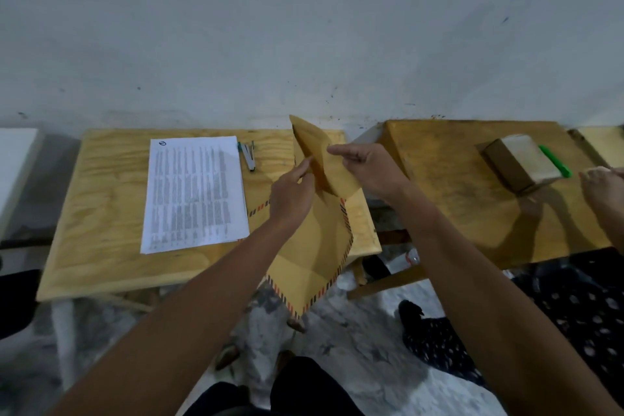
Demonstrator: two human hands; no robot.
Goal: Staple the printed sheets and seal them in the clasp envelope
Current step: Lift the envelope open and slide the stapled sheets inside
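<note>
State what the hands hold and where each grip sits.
Both hold the clasp envelope at its open top: left hand pinches the mouth edge, right hand pinches the raised flap.

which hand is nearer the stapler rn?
Left. The left hand pinches the envelope just right of the stapler, on the near side. The right hand holds the envelope's flap farther right, beyond the left hand.

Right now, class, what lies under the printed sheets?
The printed sheets lie on the wooden table. At their lower right edge a striped envelope border shows; whether it runs underneath is hidden.
</note>
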